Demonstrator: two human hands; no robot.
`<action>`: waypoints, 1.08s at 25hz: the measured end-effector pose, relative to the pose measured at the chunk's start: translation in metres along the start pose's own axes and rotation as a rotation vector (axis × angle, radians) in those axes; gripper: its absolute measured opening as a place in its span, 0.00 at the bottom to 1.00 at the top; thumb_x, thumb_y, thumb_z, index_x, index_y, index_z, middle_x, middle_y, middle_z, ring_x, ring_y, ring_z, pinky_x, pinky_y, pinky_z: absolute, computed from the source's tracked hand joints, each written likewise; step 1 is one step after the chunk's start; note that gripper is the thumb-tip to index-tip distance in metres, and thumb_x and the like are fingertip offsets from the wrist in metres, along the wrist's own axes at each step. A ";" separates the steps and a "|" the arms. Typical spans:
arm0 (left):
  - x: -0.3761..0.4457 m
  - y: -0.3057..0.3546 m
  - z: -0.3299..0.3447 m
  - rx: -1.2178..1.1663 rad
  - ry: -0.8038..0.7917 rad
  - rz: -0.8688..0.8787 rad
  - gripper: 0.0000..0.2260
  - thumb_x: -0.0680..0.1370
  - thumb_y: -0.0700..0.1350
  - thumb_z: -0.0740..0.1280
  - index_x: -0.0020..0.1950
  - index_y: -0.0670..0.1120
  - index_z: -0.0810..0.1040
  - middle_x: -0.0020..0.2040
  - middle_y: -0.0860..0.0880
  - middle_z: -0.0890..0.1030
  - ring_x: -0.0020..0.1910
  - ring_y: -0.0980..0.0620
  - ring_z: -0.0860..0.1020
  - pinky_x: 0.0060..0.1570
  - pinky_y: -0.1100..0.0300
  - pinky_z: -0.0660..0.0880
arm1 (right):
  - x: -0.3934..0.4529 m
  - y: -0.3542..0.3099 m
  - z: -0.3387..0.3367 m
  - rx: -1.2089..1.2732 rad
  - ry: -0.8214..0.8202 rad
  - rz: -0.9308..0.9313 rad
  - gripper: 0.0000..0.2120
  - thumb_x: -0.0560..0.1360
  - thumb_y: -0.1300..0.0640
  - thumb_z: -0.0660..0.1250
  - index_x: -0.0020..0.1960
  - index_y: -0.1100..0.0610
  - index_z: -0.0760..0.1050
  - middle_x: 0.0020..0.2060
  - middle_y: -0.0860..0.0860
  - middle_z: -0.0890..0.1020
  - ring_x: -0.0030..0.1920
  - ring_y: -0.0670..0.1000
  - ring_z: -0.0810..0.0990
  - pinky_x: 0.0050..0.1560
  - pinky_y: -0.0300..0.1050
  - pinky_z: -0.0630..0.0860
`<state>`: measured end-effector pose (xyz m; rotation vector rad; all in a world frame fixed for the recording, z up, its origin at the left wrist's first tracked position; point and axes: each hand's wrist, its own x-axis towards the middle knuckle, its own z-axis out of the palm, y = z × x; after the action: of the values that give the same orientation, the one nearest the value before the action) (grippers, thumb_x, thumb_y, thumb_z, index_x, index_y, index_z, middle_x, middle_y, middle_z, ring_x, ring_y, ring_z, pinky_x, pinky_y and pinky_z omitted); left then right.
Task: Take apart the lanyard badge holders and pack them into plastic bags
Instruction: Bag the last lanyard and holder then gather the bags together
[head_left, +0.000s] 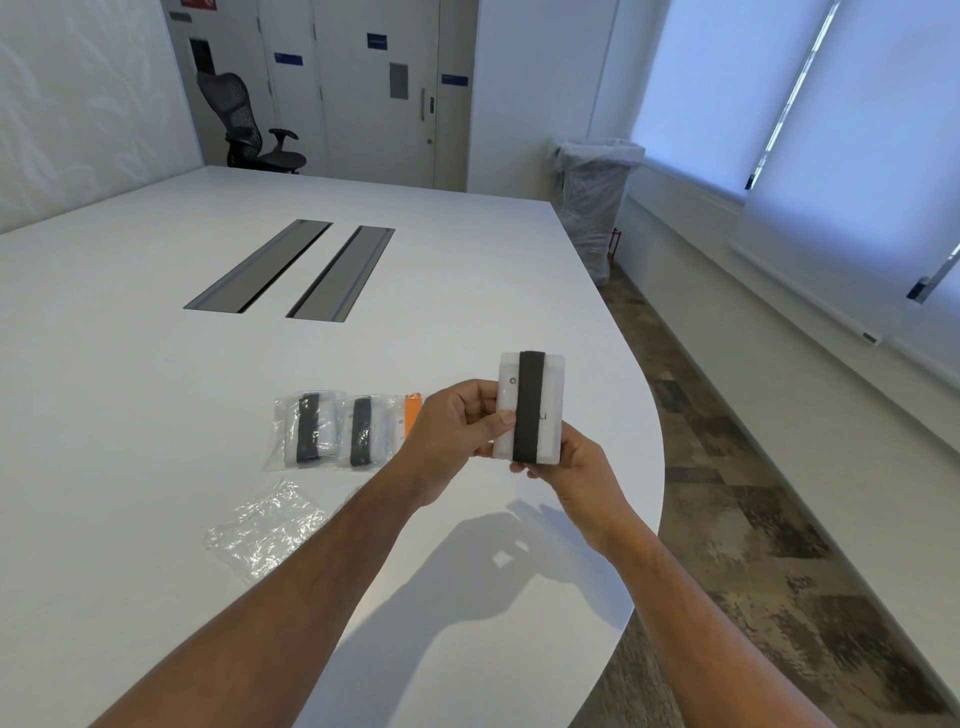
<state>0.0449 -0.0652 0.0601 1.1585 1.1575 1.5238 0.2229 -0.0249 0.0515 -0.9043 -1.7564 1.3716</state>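
A white badge holder (545, 387) with a black lanyard strap (529, 405) wrapped around its length is held upright above the white table (156, 338). My left hand (460, 423) pinches its left edge, thumb on the strap. My right hand (571, 467) grips its bottom right from below. On the table to the left lie two plastic bags, one (304, 431) and another (363, 431), each with a strap-wrapped holder inside. An orange-topped piece (410, 415) sits partly hidden behind my left hand. An empty clear bag (265, 530) lies nearer to me.
Two grey cable slots (291, 270) are set in the table's middle. The table's curved edge (657, 467) runs just right of my hands, with patterned floor beyond. A lined bin (592, 202) and an office chair (249, 124) stand at the back.
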 end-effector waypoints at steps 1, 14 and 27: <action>0.002 0.001 -0.001 -0.008 0.030 0.011 0.10 0.80 0.35 0.70 0.61 0.39 0.81 0.52 0.43 0.88 0.50 0.46 0.87 0.44 0.52 0.85 | 0.000 0.001 0.002 -0.024 -0.002 0.006 0.14 0.80 0.62 0.69 0.58 0.43 0.78 0.43 0.46 0.87 0.45 0.49 0.84 0.47 0.38 0.82; 0.016 -0.005 -0.019 0.067 0.412 0.009 0.08 0.80 0.39 0.72 0.59 0.45 0.82 0.51 0.47 0.88 0.52 0.45 0.86 0.48 0.52 0.85 | -0.014 -0.002 0.020 -0.110 -0.135 0.080 0.24 0.85 0.60 0.61 0.78 0.44 0.62 0.41 0.52 0.86 0.34 0.50 0.77 0.39 0.41 0.77; 0.005 -0.013 -0.023 0.145 0.317 -0.044 0.07 0.79 0.39 0.73 0.57 0.46 0.83 0.50 0.45 0.88 0.52 0.42 0.86 0.52 0.43 0.84 | -0.017 -0.026 0.014 0.003 -0.128 0.003 0.09 0.83 0.62 0.65 0.58 0.57 0.82 0.49 0.51 0.89 0.28 0.54 0.73 0.29 0.39 0.70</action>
<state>0.0225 -0.0620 0.0446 1.0001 1.5162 1.6512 0.2168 -0.0509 0.0728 -0.8344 -1.8476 1.4622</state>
